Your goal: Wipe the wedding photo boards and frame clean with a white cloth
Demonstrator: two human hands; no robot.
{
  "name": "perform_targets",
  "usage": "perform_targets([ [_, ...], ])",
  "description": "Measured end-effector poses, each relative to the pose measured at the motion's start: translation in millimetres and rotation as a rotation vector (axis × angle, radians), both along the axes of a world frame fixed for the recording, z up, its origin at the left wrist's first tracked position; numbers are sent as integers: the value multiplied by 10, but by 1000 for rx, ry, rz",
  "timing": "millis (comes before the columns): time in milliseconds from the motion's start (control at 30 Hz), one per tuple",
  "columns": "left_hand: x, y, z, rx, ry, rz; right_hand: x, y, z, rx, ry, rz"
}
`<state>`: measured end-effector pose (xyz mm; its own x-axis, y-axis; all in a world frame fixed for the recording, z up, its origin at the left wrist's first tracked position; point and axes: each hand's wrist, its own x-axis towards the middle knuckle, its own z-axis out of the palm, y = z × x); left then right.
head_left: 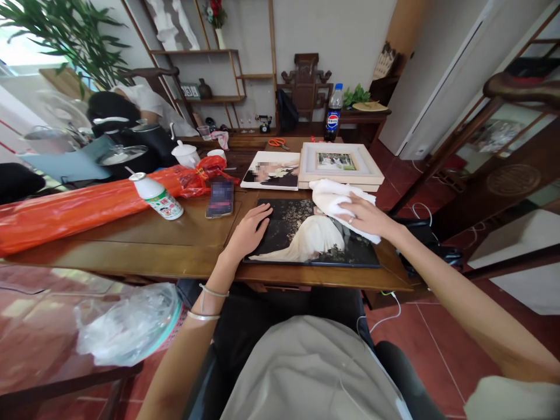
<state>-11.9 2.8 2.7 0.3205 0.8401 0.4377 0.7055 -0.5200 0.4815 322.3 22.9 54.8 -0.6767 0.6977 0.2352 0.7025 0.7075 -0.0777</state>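
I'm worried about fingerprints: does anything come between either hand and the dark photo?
Yes, at the right hand: the white cloth lies between it and the upper right of the dark photo. Nothing visible separates the left hand from the photo's left side.

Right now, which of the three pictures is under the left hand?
The dark, frontmost picture; the left hand rests on its left side. The white-edged picture and framed picture lie farther back.
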Motion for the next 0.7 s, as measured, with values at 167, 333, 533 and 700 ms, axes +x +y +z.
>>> perform_targets([
  [167, 14, 1, -10, -1, -4, -8, -180, -637, 12, -2, -42, 31],
  [333, 21, 2, -14, 18, 22, -11, -614, -1341, -15, -71, -55, 165],
  [533, -51, 49, 20, -16, 31, -30, -954, -1020, 28, -85, -83, 66],
  [700, -126, 104, 38, -59, 27, -83, -1366, -551, 144, -1, -221, -174],
])
